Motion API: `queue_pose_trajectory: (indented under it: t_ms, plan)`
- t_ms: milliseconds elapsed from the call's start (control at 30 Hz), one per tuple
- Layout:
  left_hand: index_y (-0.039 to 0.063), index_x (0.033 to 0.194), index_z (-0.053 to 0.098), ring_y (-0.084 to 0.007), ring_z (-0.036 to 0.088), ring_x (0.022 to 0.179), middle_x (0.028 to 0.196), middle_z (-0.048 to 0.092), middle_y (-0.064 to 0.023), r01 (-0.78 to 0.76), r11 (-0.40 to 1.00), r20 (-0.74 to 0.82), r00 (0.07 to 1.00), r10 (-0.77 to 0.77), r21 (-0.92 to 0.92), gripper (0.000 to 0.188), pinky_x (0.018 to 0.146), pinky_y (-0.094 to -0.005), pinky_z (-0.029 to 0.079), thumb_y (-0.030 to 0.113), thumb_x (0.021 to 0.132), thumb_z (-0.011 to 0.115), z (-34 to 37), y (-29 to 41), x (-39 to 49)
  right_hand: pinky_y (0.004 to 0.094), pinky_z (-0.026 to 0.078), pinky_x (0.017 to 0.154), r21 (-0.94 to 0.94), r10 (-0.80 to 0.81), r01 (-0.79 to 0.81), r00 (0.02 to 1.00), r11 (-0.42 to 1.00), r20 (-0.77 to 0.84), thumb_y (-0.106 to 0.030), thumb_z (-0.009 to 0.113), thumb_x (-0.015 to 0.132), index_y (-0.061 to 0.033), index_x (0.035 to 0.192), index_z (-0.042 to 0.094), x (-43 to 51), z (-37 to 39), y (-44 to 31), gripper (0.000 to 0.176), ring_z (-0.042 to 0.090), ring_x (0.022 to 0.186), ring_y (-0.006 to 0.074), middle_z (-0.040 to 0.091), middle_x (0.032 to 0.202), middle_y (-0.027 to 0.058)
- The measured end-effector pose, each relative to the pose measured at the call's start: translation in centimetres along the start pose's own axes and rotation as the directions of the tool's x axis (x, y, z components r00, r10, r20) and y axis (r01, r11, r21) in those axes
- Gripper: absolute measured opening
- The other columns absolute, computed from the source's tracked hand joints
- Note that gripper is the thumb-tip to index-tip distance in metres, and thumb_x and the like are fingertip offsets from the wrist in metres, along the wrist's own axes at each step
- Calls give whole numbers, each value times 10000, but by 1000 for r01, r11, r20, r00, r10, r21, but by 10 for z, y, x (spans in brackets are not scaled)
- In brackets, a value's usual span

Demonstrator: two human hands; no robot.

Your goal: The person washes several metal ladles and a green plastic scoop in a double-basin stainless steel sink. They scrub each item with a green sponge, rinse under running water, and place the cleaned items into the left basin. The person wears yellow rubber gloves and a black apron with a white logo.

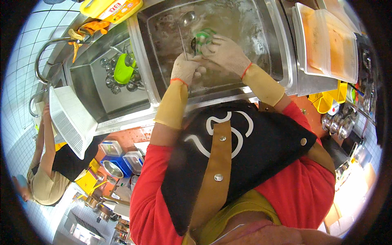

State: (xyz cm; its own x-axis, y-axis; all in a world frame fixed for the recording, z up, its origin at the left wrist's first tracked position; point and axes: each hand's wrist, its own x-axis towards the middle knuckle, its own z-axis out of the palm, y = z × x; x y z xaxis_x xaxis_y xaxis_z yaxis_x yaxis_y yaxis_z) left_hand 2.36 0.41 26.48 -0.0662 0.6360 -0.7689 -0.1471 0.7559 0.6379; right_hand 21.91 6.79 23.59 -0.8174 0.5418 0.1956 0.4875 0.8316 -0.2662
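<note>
Both hands wear pale rubber gloves over a sink basin (266,58) of murky water. My left hand (184,69) is closed around the thin handle of a metal ladle (182,43), whose bowl is toward the far side of the basin. My right hand (226,53) grips a green and white scrubbing cloth or pad (204,36), blurred at its edges. A small dark rounded item (193,44) shows beside the pad; what it is I cannot tell. The hands are close together, fingers nearly touching.
The left basin (113,102) holds several metal ladles and a lime-green scoop (124,69). A person at the left holds a white plastic basket (72,116) near the faucet (38,61). Stained plastic containers (330,43) stand right. A yellow jug (111,9) sits on the back ledge.
</note>
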Motion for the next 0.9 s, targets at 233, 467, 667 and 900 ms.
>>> queue_pose_trajectory:
  t_ms: [233, 467, 667, 900]
  plan:
    - [22, 1100, 661, -105, 620, 640, 976, 726, -55, 47, 998, 150, 988, -41, -39, 234, 456, -234, 401, -26, 873, 698, -5, -25, -2, 455, 531, 1020, 427, 533, -426, 829, 798, -168, -290, 732, 905, -105, 1170, 722, -17, 24, -1, 324, 691, 1021, 374, 740, 1002, 134]
    - [-14, 1206, 620, -118, 644, 617, 1047, 770, -120, -8, 990, 238, 971, -26, 141, 275, 476, -233, 458, 12, 932, 632, 4, -18, -9, 421, 555, 1000, 618, 755, -745, 551, 252, 357, -308, 718, 934, -147, 1400, 655, -18, 47, 4, 497, 695, 1140, 364, 698, 1321, 169]
    - [0, 1154, 635, -139, 668, 631, 1033, 777, -127, -56, 988, 282, 959, 12, 147, 202, 515, -275, 514, 29, 956, 607, -3, -20, -20, 410, 573, 895, 557, 499, -675, 736, 483, 458, -277, 681, 971, -186, 1450, 622, -18, 28, 29, 491, 699, 1018, 313, 710, 1263, 127]
    - [11, 1019, 570, -167, 681, 612, 1027, 781, -163, -142, 896, 132, 987, 94, 421, 68, 525, -313, 528, 35, 967, 606, -1, -17, -42, 460, 560, 878, 265, 341, -334, 940, 904, 22, -276, 632, 1000, -182, 1347, 668, 0, -4, 21, 361, 701, 974, 336, 738, 1040, 129]
